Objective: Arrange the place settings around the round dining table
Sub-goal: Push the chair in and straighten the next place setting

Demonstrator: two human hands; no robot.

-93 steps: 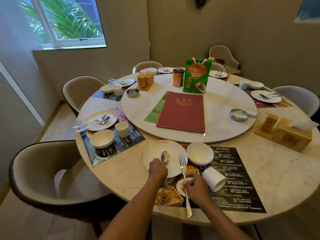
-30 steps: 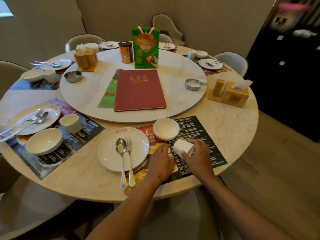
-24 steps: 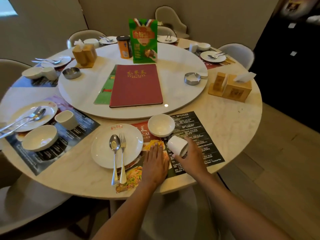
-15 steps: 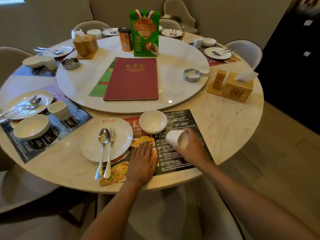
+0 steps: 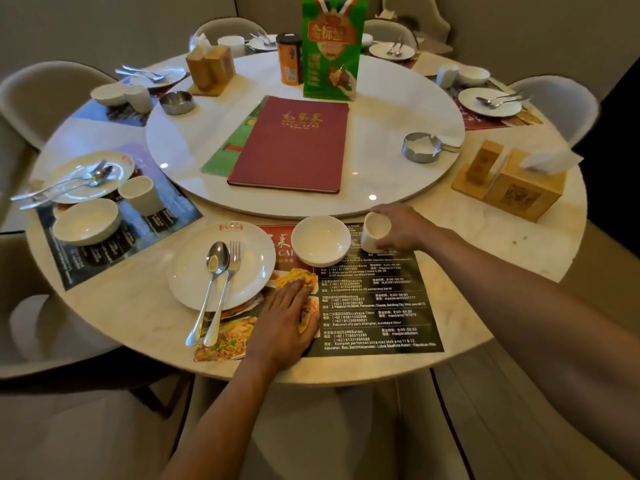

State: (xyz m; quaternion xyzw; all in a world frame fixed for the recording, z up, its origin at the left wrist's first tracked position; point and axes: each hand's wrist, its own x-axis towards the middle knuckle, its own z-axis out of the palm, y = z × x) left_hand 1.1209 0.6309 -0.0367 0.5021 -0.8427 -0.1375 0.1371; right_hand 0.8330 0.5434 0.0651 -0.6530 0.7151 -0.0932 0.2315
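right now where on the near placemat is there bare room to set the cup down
Free: the dark printed part of the placemat, right of the left hand and below the bowl. Crowded: its left end, under the plate, spoon and fork.

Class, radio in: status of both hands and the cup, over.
Right hand gripping white cup, beside bowl. Left hand flat on placemat. Nothing obstructing.

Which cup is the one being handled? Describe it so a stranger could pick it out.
Start at the red menu book on the round turntable, then drop to the black placemat at the table's near edge. The white cup stands just right of the small white bowl. It alone is wrapped in the right hand.
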